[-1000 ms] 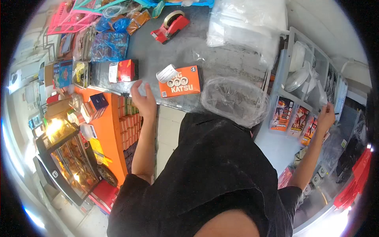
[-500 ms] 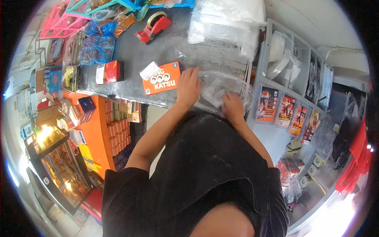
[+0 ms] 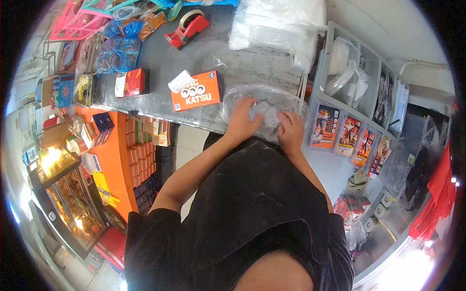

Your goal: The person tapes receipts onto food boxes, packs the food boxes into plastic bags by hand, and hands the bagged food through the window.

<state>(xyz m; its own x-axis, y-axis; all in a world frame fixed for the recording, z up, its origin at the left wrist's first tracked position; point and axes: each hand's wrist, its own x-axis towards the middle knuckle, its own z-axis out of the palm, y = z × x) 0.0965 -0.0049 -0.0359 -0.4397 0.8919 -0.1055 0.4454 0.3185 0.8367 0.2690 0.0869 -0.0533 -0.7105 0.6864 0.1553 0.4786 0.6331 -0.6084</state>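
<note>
A clear plastic bag [image 3: 291, 99] lies spread at the front edge of the dark counter, with whitish, folded-looking plastic pieces [image 3: 264, 112] in its middle; their kind I cannot make out. My left hand [image 3: 242, 120] rests on the bag's left part, thumb and fingers apart, close around the whitish pieces. On the right side, my right hand [image 3: 291, 132] has its fingers bent together against the pieces and the bag film. Left of my hands sits an orange box [image 3: 206, 92] marked KATSU, with a white paper slip [image 3: 181, 81] on its corner.
Behind stands a red tape dispenser [image 3: 188, 30], beside a stack of clear plastic bags [image 3: 276, 29]. A smaller red box [image 3: 135, 82] is farther left on the counter [image 3: 160, 63]. At right is a grey compartment organizer [image 3: 373, 72] above printed leaflets [image 3: 345, 136]. A lit food display case [image 3: 73, 203] stands lower left.
My left hand has moved off the orange box's edge, right and down onto the bag. My right hand has shifted slightly, and the bag's film now spreads farther left.
</note>
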